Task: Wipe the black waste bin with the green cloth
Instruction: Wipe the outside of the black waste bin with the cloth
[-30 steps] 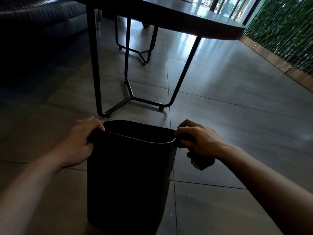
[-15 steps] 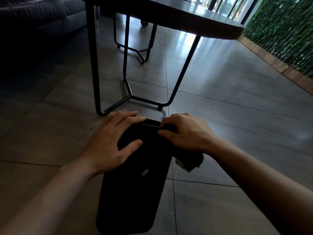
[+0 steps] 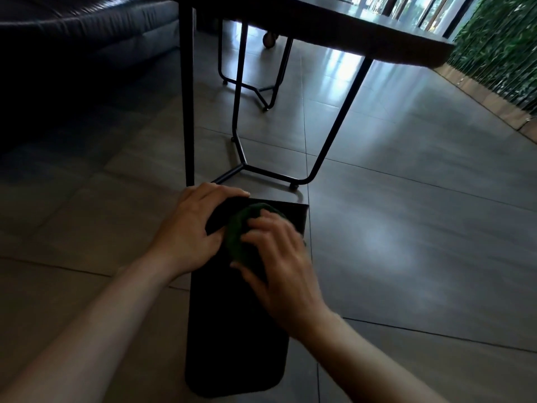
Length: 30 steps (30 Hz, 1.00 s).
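Note:
The black waste bin [image 3: 232, 338] lies tipped away from me on the tiled floor, its flat side facing up and its far end just short of the table legs. My left hand [image 3: 191, 225] grips the bin's far left edge, fingers curled over it. The green cloth [image 3: 238, 231] is bunched on the bin's upper side near that far end. My right hand [image 3: 279, 257] presses down on the cloth with fingers spread; it looks blurred. Much of the cloth is hidden under that hand.
A dark table [image 3: 334, 27] on thin black metal legs [image 3: 187, 112] stands right beyond the bin. A dark sofa [image 3: 72, 30] fills the far left. A green plant wall [image 3: 499, 48] with a wooden base runs along the right. Grey floor tiles [image 3: 406, 228] spread to the right.
The bin went from upright, held by both hands at its rim, to tipped over. My right hand brought the green cloth onto the bin's side; my left hand shifted to its far edge.

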Each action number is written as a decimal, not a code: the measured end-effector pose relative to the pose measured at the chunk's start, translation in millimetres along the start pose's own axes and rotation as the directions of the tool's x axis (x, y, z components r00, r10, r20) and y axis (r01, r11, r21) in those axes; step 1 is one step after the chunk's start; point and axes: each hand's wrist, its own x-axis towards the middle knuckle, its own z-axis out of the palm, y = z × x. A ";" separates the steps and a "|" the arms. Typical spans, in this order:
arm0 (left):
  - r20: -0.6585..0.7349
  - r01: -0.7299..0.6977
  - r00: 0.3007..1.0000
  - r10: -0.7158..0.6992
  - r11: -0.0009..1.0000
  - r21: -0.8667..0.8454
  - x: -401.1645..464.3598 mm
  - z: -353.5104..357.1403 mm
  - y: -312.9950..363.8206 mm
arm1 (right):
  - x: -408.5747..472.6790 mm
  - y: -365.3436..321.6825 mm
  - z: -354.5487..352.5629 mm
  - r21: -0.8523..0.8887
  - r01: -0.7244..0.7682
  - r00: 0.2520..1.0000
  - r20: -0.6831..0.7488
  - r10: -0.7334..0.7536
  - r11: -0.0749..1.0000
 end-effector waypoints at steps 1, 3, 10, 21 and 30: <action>-0.007 -0.001 1.000 0.001 1.000 0.008 -0.7 -0.1 -0.5 | -14.3 2.7 10.0 -0.103 0.066 0.996 0.074 -0.059 0.992; -0.032 0.018 0.999 -0.018 1.000 0.021 -1.4 -1.7 -3.9 | -45.1 7.1 20.2 -0.214 0.206 0.965 0.204 -0.162 0.955; -0.005 0.036 0.999 -0.036 0.999 -0.017 -4.8 -3.1 -5.2 | -118.1 26.9 25.5 -0.235 0.708 0.682 0.473 -0.558 0.667; 0.011 0.024 1.000 -0.024 1.000 -0.005 0.2 -3.1 -7.9 | -92.0 25.1 26.2 -0.272 0.485 0.866 0.280 -0.414 0.831; 0.063 0.007 0.998 -0.007 1.000 0.004 3.8 -0.6 -7.9 | -44.5 33.4 2.9 -0.254 0.261 0.962 0.150 -0.229 0.931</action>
